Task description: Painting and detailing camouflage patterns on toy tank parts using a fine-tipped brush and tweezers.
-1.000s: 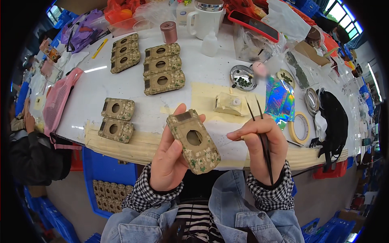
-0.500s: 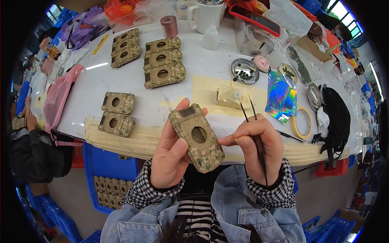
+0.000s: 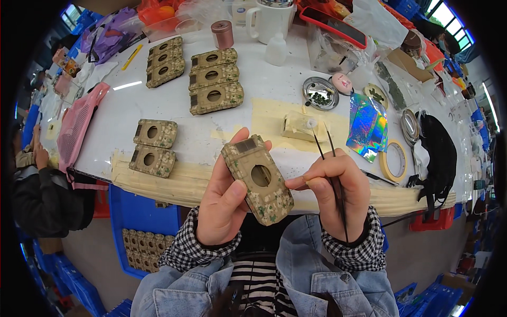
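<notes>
My left hand point(image 3: 224, 198) grips a camouflage-patterned plastic case point(image 3: 257, 178) with a round hole and a small dark window, held tilted above the table's front edge. My right hand point(image 3: 334, 187) holds black tweezers point(image 3: 331, 169), tips pointing up and away, while its thumb and forefinger touch the case's right edge. Just beyond the tweezer tips a small clear dispenser point(image 3: 299, 126) lies on a tan paper patch.
Two more camouflage cases point(image 3: 151, 146) lie at left on the white table point(image 3: 174, 111); several others point(image 3: 215, 80) sit farther back. A metal dish point(image 3: 320, 94), holographic sheets point(image 3: 364, 124), a tape roll point(image 3: 394, 160), a black cloth point(image 3: 438, 153) and a blue crate point(image 3: 134, 232) surround them. Another person sits at far left.
Both hands drew nearer to me and closer together; my right hand now touches the case's right edge, and the case tilted slightly.
</notes>
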The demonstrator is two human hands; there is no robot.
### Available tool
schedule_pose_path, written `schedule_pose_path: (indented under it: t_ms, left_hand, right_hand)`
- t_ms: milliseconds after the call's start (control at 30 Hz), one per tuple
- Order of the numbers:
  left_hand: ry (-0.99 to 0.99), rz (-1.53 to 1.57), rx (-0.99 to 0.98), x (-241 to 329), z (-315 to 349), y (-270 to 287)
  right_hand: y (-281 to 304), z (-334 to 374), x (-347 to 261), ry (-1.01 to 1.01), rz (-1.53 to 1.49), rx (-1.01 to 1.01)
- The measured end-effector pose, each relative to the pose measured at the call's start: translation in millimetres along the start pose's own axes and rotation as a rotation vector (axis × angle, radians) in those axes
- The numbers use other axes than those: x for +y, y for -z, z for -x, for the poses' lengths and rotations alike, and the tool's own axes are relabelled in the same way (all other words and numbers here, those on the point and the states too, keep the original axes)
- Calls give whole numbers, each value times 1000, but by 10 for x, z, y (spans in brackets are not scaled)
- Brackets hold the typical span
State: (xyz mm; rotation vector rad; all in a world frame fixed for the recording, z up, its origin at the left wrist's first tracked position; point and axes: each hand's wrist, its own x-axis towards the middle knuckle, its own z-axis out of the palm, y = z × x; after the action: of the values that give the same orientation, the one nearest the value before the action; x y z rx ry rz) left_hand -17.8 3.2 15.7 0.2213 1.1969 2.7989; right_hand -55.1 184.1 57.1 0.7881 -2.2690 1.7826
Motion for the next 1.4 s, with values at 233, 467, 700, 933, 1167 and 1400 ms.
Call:
schedule_pose_path:
  t_ms: [233, 467, 700, 933, 1167, 1400]
  left_hand:
    - [1, 1, 6, -4, 3, 1]
    - [-6, 6, -2, -14, 4, 15]
    - [0, 13, 0, -3, 13, 9]
    - [18, 44, 4, -3, 10, 25]
    - [196, 514, -122, -9, -11, 153]
    - [105, 458, -58, 38, 76, 164]
  right_hand:
    - [1, -4, -17, -7, 4, -12]
    - [7, -20, -9, 30, 40, -21]
    - [5, 2, -10, -47, -21, -29]
    - [102, -63, 24, -100, -197, 61]
    - [225, -442, 303, 228, 528, 335]
    - [169, -473, 461, 257, 758, 163]
